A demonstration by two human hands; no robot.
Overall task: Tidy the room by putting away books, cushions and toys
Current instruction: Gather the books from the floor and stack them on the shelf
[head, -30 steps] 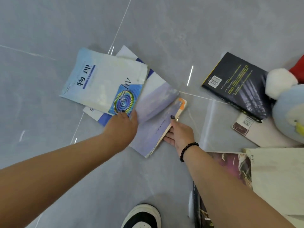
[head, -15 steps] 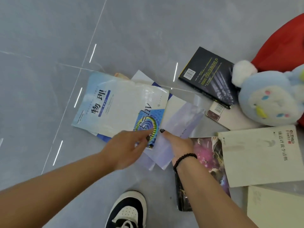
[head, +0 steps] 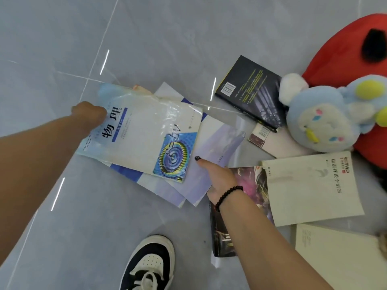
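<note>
Loose stack of thin, glossy, probably slippery books (head: 146, 139) on the floor (head: 62, 49): left hand (head: 90, 115) grips the far edge of the top book, right hand (head: 217, 178) clasps the near edge, its fingers hidden beneath; best lifted from both edges.

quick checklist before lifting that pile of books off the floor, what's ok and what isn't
1. Left hand on the far left edge of the physics book: ok, though its fingers are hidden.
2. Right hand on the pile's near right side, thumb on the pale purple book: ok; fingers hidden, so grip cannot tell.
3. Pile squared up: not ok, the books are fanned out.
4. Pile free of the dark pink-cover book: cannot tell, the hand covers the gap.
5. Shoe off the pile: ok.
6. Plush toy away from the pile: ok.
</note>
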